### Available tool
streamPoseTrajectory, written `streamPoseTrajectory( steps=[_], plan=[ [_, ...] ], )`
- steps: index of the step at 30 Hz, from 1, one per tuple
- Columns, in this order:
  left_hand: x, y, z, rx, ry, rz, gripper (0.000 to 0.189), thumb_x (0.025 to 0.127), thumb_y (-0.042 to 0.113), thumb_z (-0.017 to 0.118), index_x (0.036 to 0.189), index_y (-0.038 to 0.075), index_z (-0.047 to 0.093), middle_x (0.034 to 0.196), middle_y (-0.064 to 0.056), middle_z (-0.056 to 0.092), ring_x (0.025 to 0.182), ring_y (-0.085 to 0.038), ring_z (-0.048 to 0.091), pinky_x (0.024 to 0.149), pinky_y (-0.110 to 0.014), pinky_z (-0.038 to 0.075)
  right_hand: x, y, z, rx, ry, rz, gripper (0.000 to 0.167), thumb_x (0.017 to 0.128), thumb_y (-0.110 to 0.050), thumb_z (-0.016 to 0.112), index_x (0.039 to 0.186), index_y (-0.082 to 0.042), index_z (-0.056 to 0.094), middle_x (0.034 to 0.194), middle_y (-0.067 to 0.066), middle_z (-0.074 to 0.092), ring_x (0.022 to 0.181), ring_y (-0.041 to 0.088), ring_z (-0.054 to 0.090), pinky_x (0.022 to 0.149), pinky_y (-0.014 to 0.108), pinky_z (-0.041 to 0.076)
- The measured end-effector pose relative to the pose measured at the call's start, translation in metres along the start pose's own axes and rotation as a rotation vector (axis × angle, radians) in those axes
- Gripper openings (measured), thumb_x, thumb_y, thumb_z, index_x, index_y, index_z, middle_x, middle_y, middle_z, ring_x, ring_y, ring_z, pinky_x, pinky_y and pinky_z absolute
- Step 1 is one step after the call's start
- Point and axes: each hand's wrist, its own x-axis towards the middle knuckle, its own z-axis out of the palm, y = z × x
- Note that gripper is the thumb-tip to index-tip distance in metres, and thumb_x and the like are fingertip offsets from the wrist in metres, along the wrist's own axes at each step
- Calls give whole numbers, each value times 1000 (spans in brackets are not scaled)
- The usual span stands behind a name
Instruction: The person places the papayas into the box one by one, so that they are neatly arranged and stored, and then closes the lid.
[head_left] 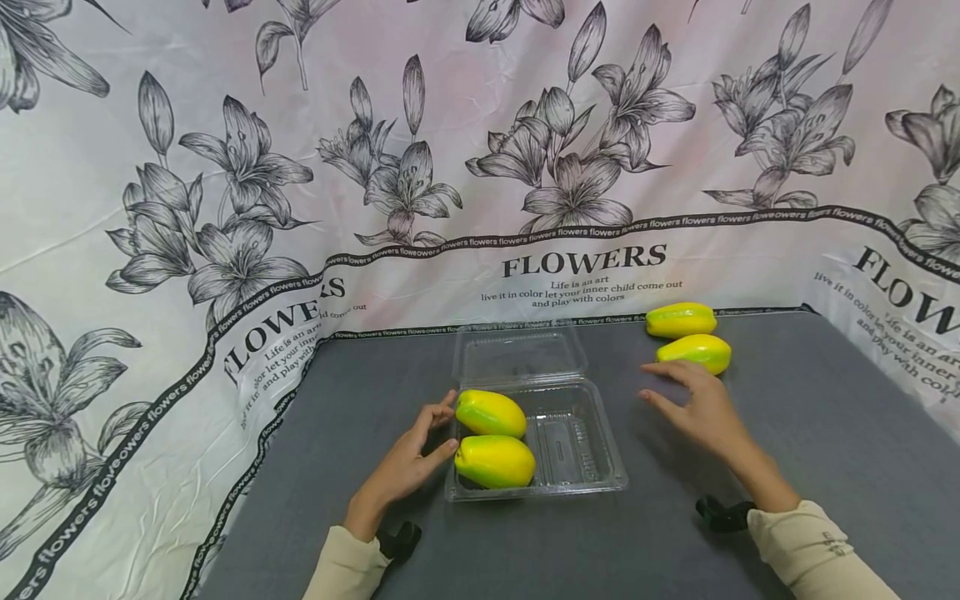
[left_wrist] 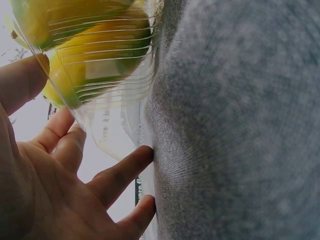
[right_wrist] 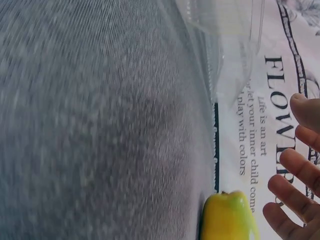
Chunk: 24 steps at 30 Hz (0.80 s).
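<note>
A clear plastic clamshell container (head_left: 567, 442) stands on the table with its lid (head_left: 521, 356) folded back. Along its left side lie two smooth yellow-green fruits, mango-like in shape, a rear one (head_left: 491, 414) and a front one (head_left: 497, 462). My left hand (head_left: 406, 461) rests against the left wall with spread fingers; in the left wrist view its thumb (left_wrist: 22, 82) is right at the rim. Two more such fruits, a far one (head_left: 681, 320) and a nearer one (head_left: 694, 354), lie at the back right. Just in front of the nearer fruit, my right hand (head_left: 703, 410) hovers empty, fingers loosely bent.
Grey cloth (head_left: 337, 400) covers the table. Behind it and at both sides hangs a white curtain (head_left: 420, 283) printed with flowers and lettering. A dark strap (head_left: 723, 514) sits at the right wrist, another (head_left: 400, 542) at the left.
</note>
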Motion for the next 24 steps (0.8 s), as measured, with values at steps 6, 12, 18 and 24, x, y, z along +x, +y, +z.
streamPoseTrajectory(
  steps=[6,12,18,24],
  plan=[
    [0,0,-1,5,0,1,41,105,30,58,139,16,41,171,5,22,147,-33,42,117,-66,31,2,11,-6,-29,31,-36,40,76,-3,87,113,-1,74,112,17,73,104,34,63,91,50,45],
    [1,1,-1,6,0,0,41,105,30,59,139,16,41,170,5,22,147,-33,43,117,-66,31,2,26,-10,-54,89,-16,40,73,1,87,110,3,72,109,22,69,104,40,57,92,60,39],
    [0,1,0,19,3,5,42,104,30,59,139,16,40,170,4,22,147,-33,44,117,-65,32,3,43,-13,-95,154,-10,45,70,1,88,111,3,71,113,27,67,103,47,51,81,58,33],
    [0,1,0,11,-3,0,43,105,29,59,140,17,39,171,4,22,148,-33,43,118,-64,31,8,56,-19,-164,112,27,50,73,-4,87,119,1,68,126,32,61,111,52,46,77,61,30]
  ],
)
